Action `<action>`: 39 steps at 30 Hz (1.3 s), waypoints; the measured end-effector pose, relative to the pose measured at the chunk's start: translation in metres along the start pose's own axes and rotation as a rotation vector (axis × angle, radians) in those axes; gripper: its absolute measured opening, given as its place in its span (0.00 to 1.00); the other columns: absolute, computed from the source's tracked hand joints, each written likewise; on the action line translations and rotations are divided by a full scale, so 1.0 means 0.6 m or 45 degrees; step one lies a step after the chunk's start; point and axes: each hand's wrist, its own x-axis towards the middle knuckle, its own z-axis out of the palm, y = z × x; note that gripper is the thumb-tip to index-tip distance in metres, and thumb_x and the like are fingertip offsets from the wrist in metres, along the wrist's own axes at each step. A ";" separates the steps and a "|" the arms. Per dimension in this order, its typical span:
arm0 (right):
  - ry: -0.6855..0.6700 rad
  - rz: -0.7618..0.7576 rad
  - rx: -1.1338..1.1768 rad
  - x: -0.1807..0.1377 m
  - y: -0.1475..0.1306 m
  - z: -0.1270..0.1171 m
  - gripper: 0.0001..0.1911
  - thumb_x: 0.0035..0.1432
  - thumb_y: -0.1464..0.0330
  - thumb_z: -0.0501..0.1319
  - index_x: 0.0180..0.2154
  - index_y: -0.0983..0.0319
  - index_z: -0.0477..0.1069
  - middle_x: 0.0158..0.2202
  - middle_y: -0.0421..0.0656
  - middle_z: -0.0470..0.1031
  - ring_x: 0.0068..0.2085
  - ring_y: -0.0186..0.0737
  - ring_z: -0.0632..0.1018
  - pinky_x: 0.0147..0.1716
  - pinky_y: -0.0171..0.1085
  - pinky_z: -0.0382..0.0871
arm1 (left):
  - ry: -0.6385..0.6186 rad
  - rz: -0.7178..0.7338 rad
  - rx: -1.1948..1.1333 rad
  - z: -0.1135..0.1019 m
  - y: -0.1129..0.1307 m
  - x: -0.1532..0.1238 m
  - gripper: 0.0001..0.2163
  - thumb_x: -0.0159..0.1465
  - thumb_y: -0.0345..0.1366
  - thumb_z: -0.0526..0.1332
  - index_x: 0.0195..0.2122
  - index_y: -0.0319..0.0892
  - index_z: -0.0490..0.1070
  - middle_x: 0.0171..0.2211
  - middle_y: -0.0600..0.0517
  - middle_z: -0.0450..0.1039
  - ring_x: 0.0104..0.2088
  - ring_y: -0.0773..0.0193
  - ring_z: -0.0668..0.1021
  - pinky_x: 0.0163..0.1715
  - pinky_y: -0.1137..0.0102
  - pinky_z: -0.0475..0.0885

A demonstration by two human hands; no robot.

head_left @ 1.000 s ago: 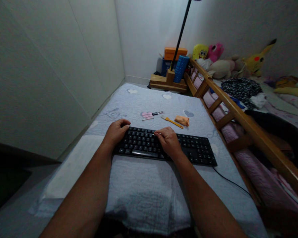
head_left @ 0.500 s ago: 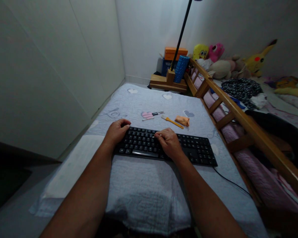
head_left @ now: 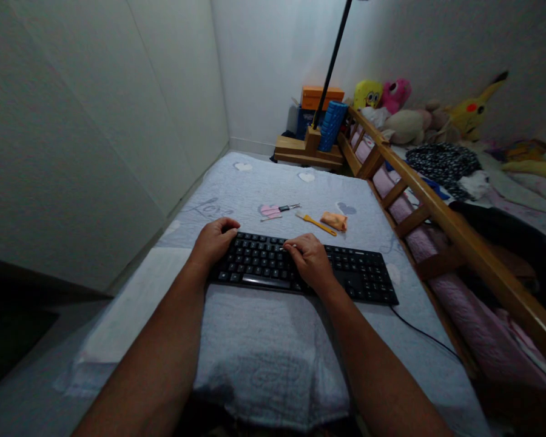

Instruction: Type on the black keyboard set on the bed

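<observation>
A black keyboard (head_left: 359, 276) lies across a pale blue quilt (head_left: 264, 340) in front of me. My left hand (head_left: 213, 243) sits at the keyboard's left end, its fingers curled over the top left corner and holding it. My right hand (head_left: 310, 262) rests on the middle keys, its fingers bent and pinched together. A small pale spot shows at the fingertips, and I cannot make out what it is. Beyond the keyboard lie a small pink-handled tool (head_left: 279, 209), a yellow brush (head_left: 316, 224) and a folded orange cloth (head_left: 333, 220).
The keyboard's cable (head_left: 423, 332) trails off to the right. A wooden bed rail (head_left: 437, 212) runs along the quilt's right side, with plush toys (head_left: 471, 112) behind it. A white wall (head_left: 95, 152) borders the left. A wooden stand with a black pole (head_left: 307, 152) stands at the far end.
My right hand's fingers have curled in slightly on the keys. The keyboard and my left hand have hardly moved.
</observation>
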 end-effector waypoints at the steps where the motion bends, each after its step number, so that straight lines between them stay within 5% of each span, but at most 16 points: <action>1: 0.006 0.003 -0.003 0.001 0.001 0.001 0.08 0.60 0.69 0.57 0.34 0.59 0.76 0.34 0.43 0.78 0.40 0.42 0.72 0.42 0.41 0.63 | -0.001 -0.006 0.000 0.000 0.001 0.000 0.13 0.51 0.39 0.57 0.35 0.42 0.73 0.32 0.51 0.74 0.35 0.59 0.75 0.38 0.66 0.67; 39: -0.030 0.017 0.018 -0.009 0.003 -0.016 0.08 0.60 0.70 0.57 0.32 0.59 0.75 0.32 0.42 0.77 0.38 0.41 0.72 0.41 0.40 0.63 | -0.013 -0.014 -0.028 0.000 0.001 0.000 0.12 0.52 0.38 0.57 0.35 0.41 0.73 0.34 0.51 0.75 0.35 0.60 0.75 0.40 0.66 0.67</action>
